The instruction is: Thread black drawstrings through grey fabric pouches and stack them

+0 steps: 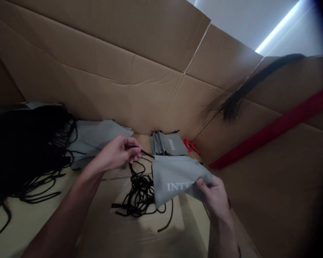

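1. Pinching the limp end of a black cord [140, 186], the left hand [114, 153] stood nearly closed.
2. The right hand [214, 199] gripped a soft, light gray INTEX pouch [174, 181] by its corner, above the middle of the cardboard box [102, 68].

In the cardboard box [97, 46], a heap of cords [24, 150] is piled at left, a stack of cloth bags [168, 144] is set against the back wall, and a cord tangle [140, 190] is laid in front.
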A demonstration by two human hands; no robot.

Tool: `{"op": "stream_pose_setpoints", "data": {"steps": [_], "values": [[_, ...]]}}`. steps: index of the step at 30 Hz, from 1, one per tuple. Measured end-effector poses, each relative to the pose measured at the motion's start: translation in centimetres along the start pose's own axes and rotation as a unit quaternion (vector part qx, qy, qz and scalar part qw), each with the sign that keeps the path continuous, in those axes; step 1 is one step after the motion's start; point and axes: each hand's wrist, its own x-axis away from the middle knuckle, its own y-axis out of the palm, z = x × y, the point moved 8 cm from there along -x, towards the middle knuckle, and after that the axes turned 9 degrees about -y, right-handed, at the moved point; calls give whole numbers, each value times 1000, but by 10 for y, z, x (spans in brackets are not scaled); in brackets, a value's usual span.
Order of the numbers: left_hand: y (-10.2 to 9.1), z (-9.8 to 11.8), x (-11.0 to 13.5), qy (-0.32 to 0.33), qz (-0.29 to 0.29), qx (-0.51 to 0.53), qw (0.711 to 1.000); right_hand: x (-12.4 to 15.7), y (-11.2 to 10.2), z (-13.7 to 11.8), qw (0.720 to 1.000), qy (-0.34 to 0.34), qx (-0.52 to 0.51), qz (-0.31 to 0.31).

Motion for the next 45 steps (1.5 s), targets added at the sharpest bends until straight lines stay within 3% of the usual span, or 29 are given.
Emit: {"op": "stream_pose_setpoints", "data": {"steps": [4,9,14,21,29,35,41,45], "values": [[15,9,4,26,-37,32,998,3,17,2,996,59,-55,-22],[30,12,6,18,-69,43,997,-3,29,11,991,90,-95,41],[34,11,8,11,-63,23,998,-11,23,15,989,74,-74,105],[43,9,3,44,-12,-118,992,-6,27,2,989,80,-55,112],[45,13,7,40,-28,-158,986,-11,16,-2,982,64,-63,167],[40,19,11,61,17,-184,981,-9,20,4,992,68,-13,110],[66,4,12,45,-69,-289,954,-9,34,1,995,59,10,76],[51,1,6,38,-17,-315,948,-13,38,-18,999,46,26,-12]]}}
